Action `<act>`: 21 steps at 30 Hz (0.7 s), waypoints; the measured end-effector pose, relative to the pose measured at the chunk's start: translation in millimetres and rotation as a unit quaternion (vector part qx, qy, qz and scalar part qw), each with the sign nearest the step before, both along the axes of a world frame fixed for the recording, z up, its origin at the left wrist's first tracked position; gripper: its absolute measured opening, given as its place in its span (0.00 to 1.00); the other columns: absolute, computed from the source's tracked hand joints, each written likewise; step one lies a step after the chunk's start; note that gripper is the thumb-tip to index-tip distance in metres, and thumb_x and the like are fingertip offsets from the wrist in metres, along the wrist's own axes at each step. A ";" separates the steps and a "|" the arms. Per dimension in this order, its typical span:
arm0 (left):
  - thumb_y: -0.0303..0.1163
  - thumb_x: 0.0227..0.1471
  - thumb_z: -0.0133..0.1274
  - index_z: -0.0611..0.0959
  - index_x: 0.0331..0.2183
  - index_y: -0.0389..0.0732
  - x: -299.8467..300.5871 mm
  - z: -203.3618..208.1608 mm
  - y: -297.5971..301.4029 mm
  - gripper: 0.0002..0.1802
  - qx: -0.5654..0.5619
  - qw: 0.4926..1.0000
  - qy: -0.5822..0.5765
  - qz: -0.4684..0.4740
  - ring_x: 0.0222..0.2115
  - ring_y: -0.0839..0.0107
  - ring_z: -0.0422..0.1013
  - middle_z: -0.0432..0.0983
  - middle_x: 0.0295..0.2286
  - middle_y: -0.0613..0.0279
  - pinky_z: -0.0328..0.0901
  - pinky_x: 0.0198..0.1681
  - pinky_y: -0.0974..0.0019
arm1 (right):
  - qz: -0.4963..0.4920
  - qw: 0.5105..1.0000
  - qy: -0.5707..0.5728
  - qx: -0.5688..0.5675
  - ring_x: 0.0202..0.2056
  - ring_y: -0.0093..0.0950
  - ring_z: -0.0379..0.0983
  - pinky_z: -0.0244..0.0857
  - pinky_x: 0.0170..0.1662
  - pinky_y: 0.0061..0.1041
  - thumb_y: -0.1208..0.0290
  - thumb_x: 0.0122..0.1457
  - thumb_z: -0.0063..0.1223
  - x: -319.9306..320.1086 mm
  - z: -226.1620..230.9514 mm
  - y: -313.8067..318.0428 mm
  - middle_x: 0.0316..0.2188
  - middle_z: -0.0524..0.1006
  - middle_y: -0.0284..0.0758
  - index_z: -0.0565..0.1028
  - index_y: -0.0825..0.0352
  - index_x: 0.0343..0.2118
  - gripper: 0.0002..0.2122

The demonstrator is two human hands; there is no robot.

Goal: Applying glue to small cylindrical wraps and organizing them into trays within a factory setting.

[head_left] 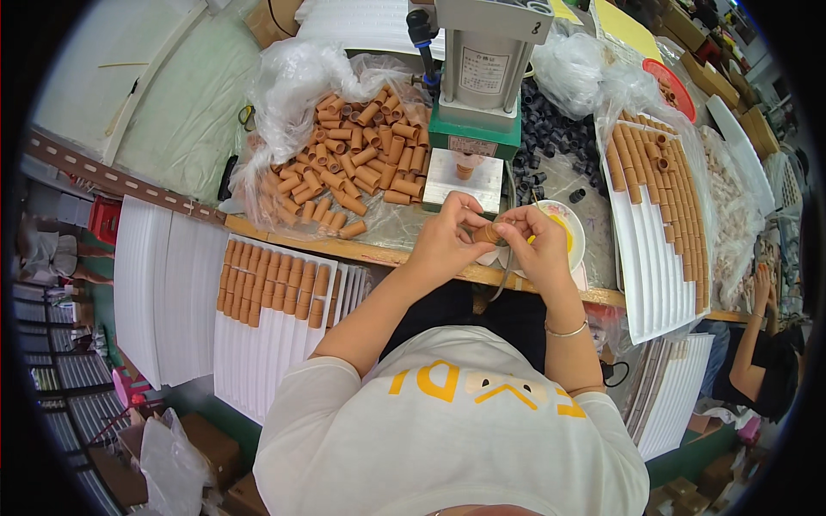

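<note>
Both hands meet over the bench's front edge, just below the press. A short brown tube (487, 234) sits between their fingertips. My left hand (449, 236) pinches its left end, and my right hand (535, 244) grips the right end with thumb and fingers. Behind them, the bench press (477, 107) has a green base and a metal block (445, 184), with a brown piece (465, 171) standing at the block. A round dish (576, 249) with something yellow in it lies beside my right hand.
At the left, brown tubes (379, 163) are heaped on plastic. Dark caps (559, 129) lie behind the press. Ribbed white trays (249, 365) with brown tubes stand at the left; another tray (641, 297) lies at the right. A co-worker's arm (757, 314) shows far right.
</note>
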State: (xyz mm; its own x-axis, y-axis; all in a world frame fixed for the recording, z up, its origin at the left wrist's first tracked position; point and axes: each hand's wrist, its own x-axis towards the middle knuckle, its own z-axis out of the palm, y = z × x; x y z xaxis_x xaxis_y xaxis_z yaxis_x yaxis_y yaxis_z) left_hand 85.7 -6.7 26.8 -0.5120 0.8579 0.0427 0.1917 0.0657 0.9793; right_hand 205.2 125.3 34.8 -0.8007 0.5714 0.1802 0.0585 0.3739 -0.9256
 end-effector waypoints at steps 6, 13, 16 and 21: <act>0.23 0.42 0.63 0.70 0.41 0.39 11.0 -22.4 -1.2 0.24 0.066 0.970 0.216 0.086 0.35 0.61 0.75 0.75 0.33 0.55 0.70 0.34 0.66 | -0.034 0.994 -0.037 0.098 0.17 0.21 0.69 0.61 0.22 0.21 0.70 0.53 0.63 -1.2 -6.9 -11.8 0.17 0.74 0.33 0.76 0.70 0.31 0.09; 0.24 0.49 0.51 0.74 0.40 0.35 -117.7 -33.1 -33.7 0.13 -0.006 0.894 0.329 0.303 0.40 0.54 0.67 0.69 0.37 0.48 0.62 0.44 0.55 | -0.188 0.980 0.006 0.069 0.24 0.23 0.74 0.66 0.29 0.22 0.71 0.57 0.57 28.7 -5.2 61.6 0.23 0.78 0.35 0.76 0.68 0.36 0.07; 0.40 0.50 0.58 0.75 0.35 0.35 -188.2 -9.9 -75.0 0.18 -0.202 0.811 0.384 0.393 0.34 0.52 0.72 0.75 0.30 0.49 0.66 0.39 0.57 | -0.249 0.958 -0.049 0.133 0.26 0.27 0.76 0.68 0.32 0.24 0.71 0.57 0.57 44.4 -17.2 108.8 0.25 0.79 0.37 0.76 0.67 0.37 0.08; 0.47 0.44 0.63 0.76 0.36 0.36 -230.4 -2.0 -79.8 0.26 -0.398 0.796 0.370 0.267 0.37 0.50 0.75 0.78 0.33 0.45 0.67 0.39 0.56 | -0.223 0.931 -0.218 0.187 0.31 0.37 0.77 0.69 0.36 0.32 0.67 0.53 0.61 43.0 -29.3 133.0 0.28 0.80 0.40 0.76 0.66 0.39 0.13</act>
State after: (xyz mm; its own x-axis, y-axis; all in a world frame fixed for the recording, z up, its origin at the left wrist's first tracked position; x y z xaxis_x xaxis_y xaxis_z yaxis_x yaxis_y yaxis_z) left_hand -144.6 -86.5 24.9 -0.9004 0.4316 0.0543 0.4325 0.8747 0.2186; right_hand 248.2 258.3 5.5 -0.5415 0.8279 0.1464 0.6256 0.5131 -0.5876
